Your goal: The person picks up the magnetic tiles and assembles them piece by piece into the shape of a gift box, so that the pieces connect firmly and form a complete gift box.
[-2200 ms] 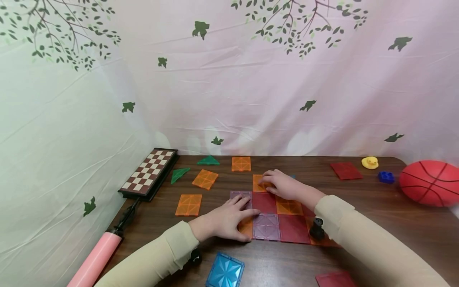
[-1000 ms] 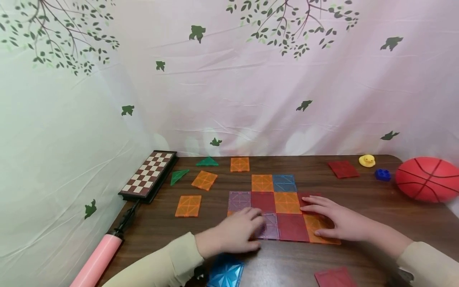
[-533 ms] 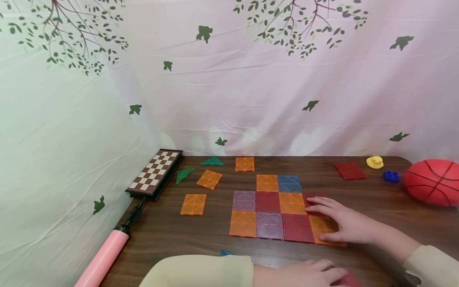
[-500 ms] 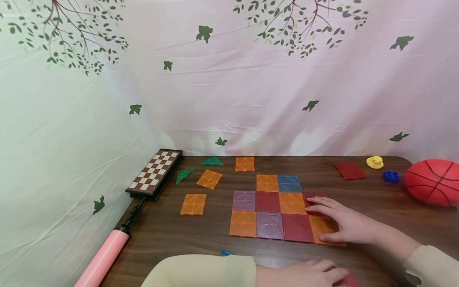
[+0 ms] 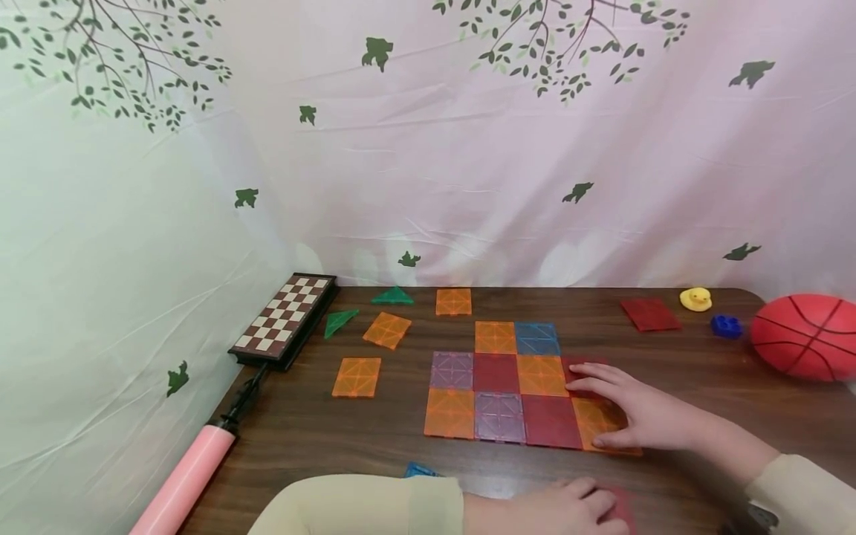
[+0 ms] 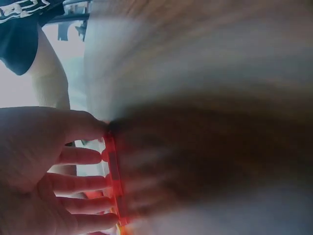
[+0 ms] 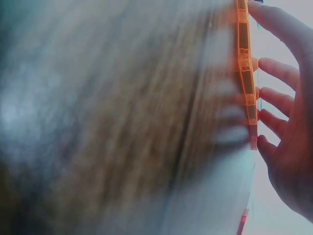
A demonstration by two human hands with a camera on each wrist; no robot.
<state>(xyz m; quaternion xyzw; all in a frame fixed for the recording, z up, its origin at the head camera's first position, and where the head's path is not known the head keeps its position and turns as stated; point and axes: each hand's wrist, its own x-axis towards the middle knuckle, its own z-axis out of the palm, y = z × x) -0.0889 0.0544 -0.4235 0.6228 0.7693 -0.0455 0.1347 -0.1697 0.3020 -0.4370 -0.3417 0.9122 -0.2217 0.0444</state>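
At the front my left hand (image 5: 555, 509) lies over a loose red magnetic tile (image 5: 623, 507). In the left wrist view its thumb and fairly straight fingers touch the upper face and near end of the red tile, which lies flat. Nearer the middle is a joined block of orange, red, purple and blue tiles. My right hand (image 5: 649, 409) rests on the block's right side, fingers spread on a red tile, the thumb on the corner orange tile (image 5: 591, 425). The right wrist view shows those fingertips on the orange tile edge (image 7: 243, 34).
Loose orange tiles (image 5: 357, 377) and green triangles (image 5: 392, 296) lie to the left, beside a chessboard box (image 5: 284, 312) and a pink pump (image 5: 187, 479). A blue tile (image 5: 420, 469) peeks past my left sleeve. A red tile (image 5: 650, 314), duck (image 5: 695, 299), blue brick (image 5: 726, 326) and red ball (image 5: 805, 336) stand right.
My left hand has left the block's left side and come to the front right, onto the red tile, which has shifted slightly left with it. My right hand moved from the back to the block's right side.
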